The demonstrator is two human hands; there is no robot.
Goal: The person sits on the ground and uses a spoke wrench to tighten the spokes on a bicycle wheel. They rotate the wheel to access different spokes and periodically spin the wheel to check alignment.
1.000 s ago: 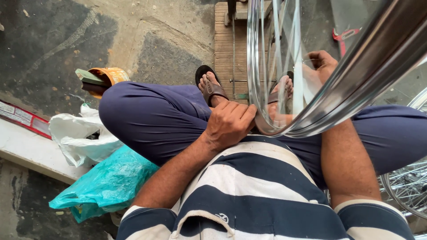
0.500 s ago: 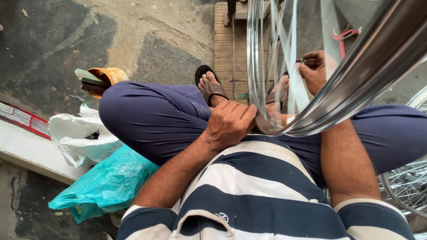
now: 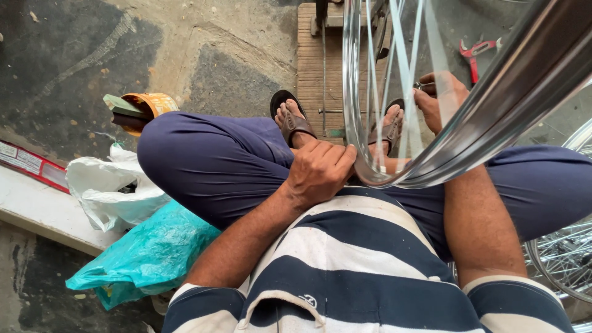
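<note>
The wheel rim (image 3: 370,176) is touched by the curled left hand (image 3: 320,172); a small tool (image 3: 424,86) is pinched by the right hand (image 3: 441,98); a teal bag (image 3: 148,259) lies left.

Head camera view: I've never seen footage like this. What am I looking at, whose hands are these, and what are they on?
The one picture comes from a camera worn on a seated person's head, looking straight down over a striped shirt and blue trousers.

The left hand rests on the near edge of a shiny bicycle wheel rim standing upright at the lap. The right hand reaches between the spokes and pinches a small metal piece; it is too small to tell what.

Both feet in brown sandals rest on a wooden board. On the ground lie red pliers to the right, and to the left an orange tin, a white bag and a teal bag.
</note>
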